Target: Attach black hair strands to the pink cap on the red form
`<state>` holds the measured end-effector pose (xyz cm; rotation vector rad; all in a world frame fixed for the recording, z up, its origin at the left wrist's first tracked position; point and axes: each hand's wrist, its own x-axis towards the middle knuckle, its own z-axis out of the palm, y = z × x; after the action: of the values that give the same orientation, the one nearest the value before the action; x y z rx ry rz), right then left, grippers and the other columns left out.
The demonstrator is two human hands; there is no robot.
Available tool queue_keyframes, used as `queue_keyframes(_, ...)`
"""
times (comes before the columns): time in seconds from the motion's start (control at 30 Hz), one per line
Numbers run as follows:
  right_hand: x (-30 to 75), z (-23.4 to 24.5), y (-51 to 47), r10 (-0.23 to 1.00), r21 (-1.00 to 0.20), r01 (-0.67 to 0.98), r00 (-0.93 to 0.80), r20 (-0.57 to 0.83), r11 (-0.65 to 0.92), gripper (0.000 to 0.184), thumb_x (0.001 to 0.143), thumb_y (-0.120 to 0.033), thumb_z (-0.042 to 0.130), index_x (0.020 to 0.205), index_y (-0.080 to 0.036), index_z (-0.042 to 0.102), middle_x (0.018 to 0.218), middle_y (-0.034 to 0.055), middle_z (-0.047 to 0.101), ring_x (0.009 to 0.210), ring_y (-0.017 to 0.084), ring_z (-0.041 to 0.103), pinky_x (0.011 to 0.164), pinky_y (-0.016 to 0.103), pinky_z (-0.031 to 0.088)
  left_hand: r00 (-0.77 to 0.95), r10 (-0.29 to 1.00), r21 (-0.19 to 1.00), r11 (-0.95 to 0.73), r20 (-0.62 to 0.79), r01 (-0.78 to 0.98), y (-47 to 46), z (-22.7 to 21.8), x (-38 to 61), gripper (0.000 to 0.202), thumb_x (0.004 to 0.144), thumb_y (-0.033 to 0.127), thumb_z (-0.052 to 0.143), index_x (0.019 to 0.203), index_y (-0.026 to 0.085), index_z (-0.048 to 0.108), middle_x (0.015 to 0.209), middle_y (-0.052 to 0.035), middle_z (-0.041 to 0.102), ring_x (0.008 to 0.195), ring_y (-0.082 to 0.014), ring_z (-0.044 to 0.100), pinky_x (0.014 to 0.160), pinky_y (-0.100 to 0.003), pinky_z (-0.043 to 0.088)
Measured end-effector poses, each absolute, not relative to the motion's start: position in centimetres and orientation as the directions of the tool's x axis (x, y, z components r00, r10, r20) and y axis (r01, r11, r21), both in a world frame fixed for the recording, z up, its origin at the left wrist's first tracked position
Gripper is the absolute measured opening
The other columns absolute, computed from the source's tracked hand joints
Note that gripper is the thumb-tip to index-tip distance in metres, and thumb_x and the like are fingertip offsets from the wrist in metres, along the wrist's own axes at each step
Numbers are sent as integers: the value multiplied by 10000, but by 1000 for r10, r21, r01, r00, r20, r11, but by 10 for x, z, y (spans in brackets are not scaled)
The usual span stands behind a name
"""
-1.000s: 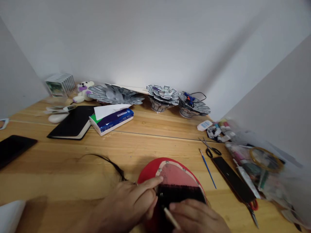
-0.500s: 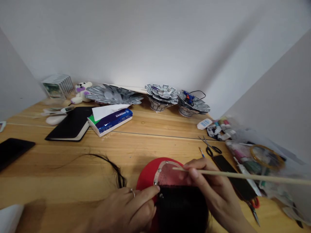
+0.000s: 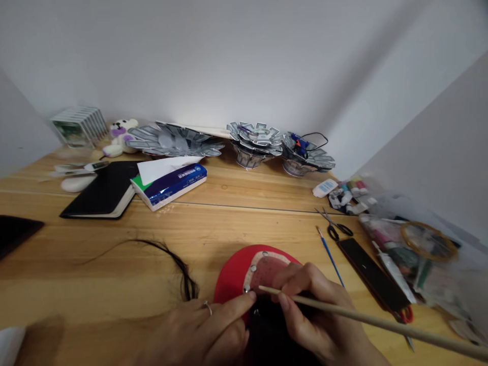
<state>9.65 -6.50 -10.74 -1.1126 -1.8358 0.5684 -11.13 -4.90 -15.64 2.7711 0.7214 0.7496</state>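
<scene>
A red dome-shaped form [image 3: 231,274] stands at the table's near edge, with a patch of fine mesh [image 3: 267,270] pinned over it by several round-headed pins. Long black hair [image 3: 270,335] covers the near side of the mesh. My left hand [image 3: 217,323] lies at the form's left side, index fingertip pressed beside a pin, the other fingers curled against it. Between the thumb and fingers of my right hand [image 3: 320,310] is a long, thin wooden stick [image 3: 366,317]. Its end points left, just over the mesh by the hair's edge. Whether it touches is unclear.
Loose black hair [image 3: 183,269] lies left of the form. Farther back are a tissue pack [image 3: 171,185] and black notebook [image 3: 102,190]. To the right lie a blue brush [image 3: 331,256], scissors [image 3: 333,223], a dark flat strip [image 3: 373,274] and plastic bags [image 3: 423,234].
My right hand has moved left and nearer to me with the wooden stick, its end now by the hair's edge. The stick slants more steeply. My left hand stays on the form.
</scene>
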Motion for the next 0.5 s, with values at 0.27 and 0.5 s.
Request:
queue_keyframes(0.27, 101, -107, -66, 878, -737, 479, -221, 425, 478, 214, 819, -62, 612, 753, -255, 547, 642, -46, 672, 508, 101, 637, 494, 145, 514, 726, 538, 450, -824, 429, 345, -46, -145, -104, 507, 1070, 252, 188, 1031, 285, 692, 862, 61, 774, 522, -76, 650, 451, -176, 433)
queue_keyframes(0.5, 99, -106, -66, 873, -706, 517, -231, 429, 484, 216, 829, -51, 593, 771, -252, 541, 662, -47, 670, 506, 92, 629, 466, 132, 490, 767, 587, 556, -740, 260, 378, -46, -140, -102, 361, 1005, 258, 325, 966, 274, 683, 917, 82, 783, 574, -92, 707, 457, -169, 457)
